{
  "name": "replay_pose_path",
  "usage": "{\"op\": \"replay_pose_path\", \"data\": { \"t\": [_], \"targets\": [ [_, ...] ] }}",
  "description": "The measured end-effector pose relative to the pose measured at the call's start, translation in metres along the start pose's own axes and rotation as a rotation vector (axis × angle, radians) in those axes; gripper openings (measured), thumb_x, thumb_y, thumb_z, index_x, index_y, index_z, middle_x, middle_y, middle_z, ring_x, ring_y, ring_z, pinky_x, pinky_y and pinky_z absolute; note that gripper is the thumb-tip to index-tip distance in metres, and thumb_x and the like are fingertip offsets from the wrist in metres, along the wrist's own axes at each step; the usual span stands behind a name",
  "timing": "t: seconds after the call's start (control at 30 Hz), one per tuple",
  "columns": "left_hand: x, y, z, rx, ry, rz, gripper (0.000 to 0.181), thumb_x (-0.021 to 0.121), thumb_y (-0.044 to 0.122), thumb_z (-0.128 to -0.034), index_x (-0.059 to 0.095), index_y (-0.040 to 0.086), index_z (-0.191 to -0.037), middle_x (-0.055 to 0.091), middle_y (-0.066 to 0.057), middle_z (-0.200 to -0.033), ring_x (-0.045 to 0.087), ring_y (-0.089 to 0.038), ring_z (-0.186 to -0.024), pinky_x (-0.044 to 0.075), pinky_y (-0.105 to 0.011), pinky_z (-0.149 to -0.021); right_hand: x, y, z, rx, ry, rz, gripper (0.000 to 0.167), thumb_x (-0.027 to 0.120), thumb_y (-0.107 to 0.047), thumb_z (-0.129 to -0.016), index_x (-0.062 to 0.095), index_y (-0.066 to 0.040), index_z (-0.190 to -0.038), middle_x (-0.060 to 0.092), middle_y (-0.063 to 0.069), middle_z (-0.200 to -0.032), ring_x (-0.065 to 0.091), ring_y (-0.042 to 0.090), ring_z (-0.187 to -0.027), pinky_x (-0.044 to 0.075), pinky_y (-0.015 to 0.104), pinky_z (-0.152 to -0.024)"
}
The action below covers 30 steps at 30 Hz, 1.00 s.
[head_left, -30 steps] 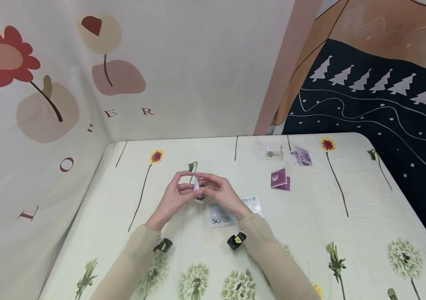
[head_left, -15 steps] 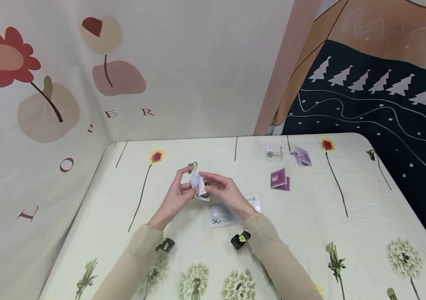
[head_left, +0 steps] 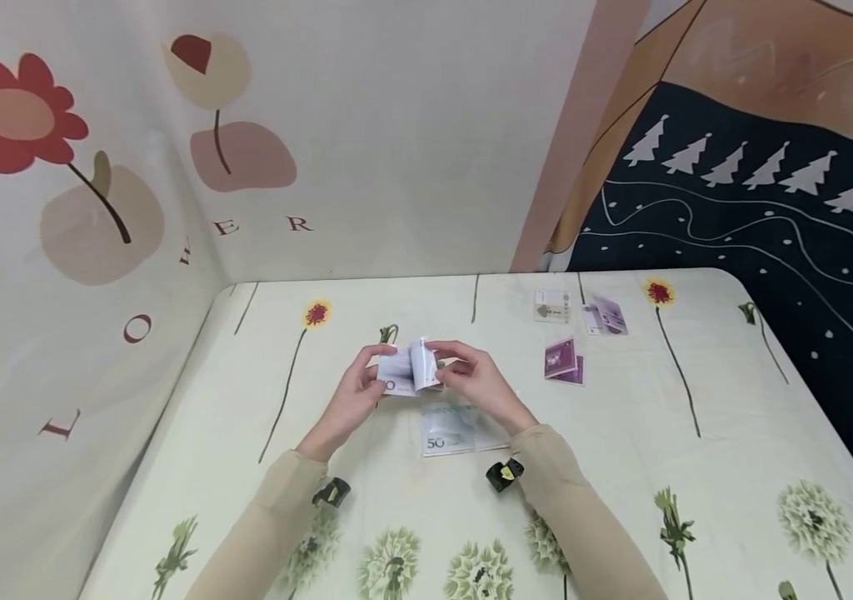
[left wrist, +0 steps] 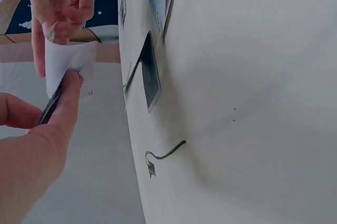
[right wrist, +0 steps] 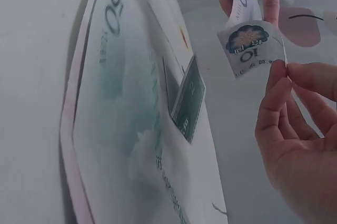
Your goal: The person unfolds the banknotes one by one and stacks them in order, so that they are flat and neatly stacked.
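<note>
One bent banknote [head_left: 397, 372] is held above the flowered cloth [head_left: 614, 433] — left hand [head_left: 351, 392] pinching one end, right hand [head_left: 477, 380] the other — near a 50 note [head_left: 451, 432].

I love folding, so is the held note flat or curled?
Curled: the note bends over at the end the right hand pinches.

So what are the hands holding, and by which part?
A banknote marked 10: the left hand pinches one end, the right hand the other, curled end.
</note>
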<state>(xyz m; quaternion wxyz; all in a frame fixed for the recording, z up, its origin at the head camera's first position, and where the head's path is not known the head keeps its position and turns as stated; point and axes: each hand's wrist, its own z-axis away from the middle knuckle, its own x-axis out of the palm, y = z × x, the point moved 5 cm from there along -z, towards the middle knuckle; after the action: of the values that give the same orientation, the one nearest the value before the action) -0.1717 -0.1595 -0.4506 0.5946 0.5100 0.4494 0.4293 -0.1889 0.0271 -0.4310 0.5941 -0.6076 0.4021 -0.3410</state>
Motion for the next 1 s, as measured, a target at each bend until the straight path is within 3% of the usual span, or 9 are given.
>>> {"op": "replay_pose_path", "data": {
  "t": [0.07,0.27,0.4,0.53,0.7,0.83,1.0],
  "targets": [
    [0.000,-0.001,0.000,-0.006,-0.004,0.005,0.051,0.034,-0.017,-0.0862,0.037,0.000,-0.135,0.052,-0.033,-0.128,0.058,-0.037,-0.111,0.052,-0.039,-0.085,-0.004,0.009,-0.001,0.003,0.031,0.020,0.042,0.057,0.009,-0.089,0.053,0.006,-0.131,0.057,0.026,-0.118,0.064,0.034,-0.091,0.053,0.043,-0.078],
    [0.000,-0.003,0.000,-0.013,0.018,-0.025,0.052,0.039,-0.020,-0.0857,0.039,0.000,-0.133,0.056,-0.032,-0.123,0.061,-0.032,-0.102,0.050,-0.025,-0.071,-0.017,0.037,-0.003,0.042,0.185,0.073,0.030,0.061,0.002,-0.090,0.062,0.001,-0.120,0.061,0.020,-0.109,0.062,0.020,-0.079,0.049,0.023,-0.066],
    [0.000,-0.003,0.001,-0.005,0.039,-0.045,0.050,0.046,-0.021,-0.0859,0.042,0.001,-0.131,0.059,-0.029,-0.119,0.062,-0.027,-0.093,0.053,-0.033,-0.076,-0.024,0.038,0.000,0.074,0.244,0.062,0.026,0.064,0.000,-0.090,0.063,0.002,-0.115,0.061,0.018,-0.105,0.063,0.017,-0.080,0.051,0.022,-0.069],
    [-0.003,-0.004,0.001,-0.009,0.072,-0.014,0.042,0.049,-0.017,-0.0893,0.044,-0.001,-0.128,0.057,-0.030,-0.121,0.063,-0.029,-0.097,0.056,-0.037,-0.080,-0.031,0.038,0.003,0.077,0.266,0.074,0.025,0.062,0.003,-0.089,0.063,0.003,-0.114,0.061,0.017,-0.104,0.061,0.016,-0.076,0.050,0.021,-0.067],
    [-0.003,-0.004,0.002,-0.007,0.081,0.022,0.032,0.052,-0.010,-0.0936,0.048,-0.006,-0.125,0.056,-0.031,-0.122,0.064,-0.034,-0.098,0.054,-0.046,-0.084,-0.041,0.038,0.007,0.094,0.303,0.088,0.032,0.062,0.003,-0.090,0.061,-0.001,-0.122,0.062,0.019,-0.103,0.060,0.017,-0.074,0.047,0.020,-0.062],
    [-0.003,-0.004,0.001,-0.005,0.119,-0.045,0.025,0.055,-0.005,-0.0944,0.056,-0.005,-0.119,0.063,-0.025,-0.112,0.066,-0.023,-0.088,0.057,-0.041,-0.077,-0.047,0.038,0.010,0.107,0.325,0.086,0.045,0.063,0.003,-0.090,0.055,-0.007,-0.132,0.063,0.020,-0.104,0.063,0.021,-0.078,0.049,0.024,-0.062],
    [-0.004,-0.002,0.000,-0.003,0.192,-0.122,0.020,0.060,-0.005,-0.0902,0.063,-0.002,-0.110,0.068,-0.015,-0.096,0.061,-0.012,-0.070,0.050,-0.026,-0.058,-0.050,0.038,0.012,0.116,0.323,0.091,0.044,0.063,0.005,-0.088,0.054,-0.008,-0.129,0.063,0.016,-0.098,0.063,0.018,-0.077,0.053,0.033,-0.066]
  ]
}}
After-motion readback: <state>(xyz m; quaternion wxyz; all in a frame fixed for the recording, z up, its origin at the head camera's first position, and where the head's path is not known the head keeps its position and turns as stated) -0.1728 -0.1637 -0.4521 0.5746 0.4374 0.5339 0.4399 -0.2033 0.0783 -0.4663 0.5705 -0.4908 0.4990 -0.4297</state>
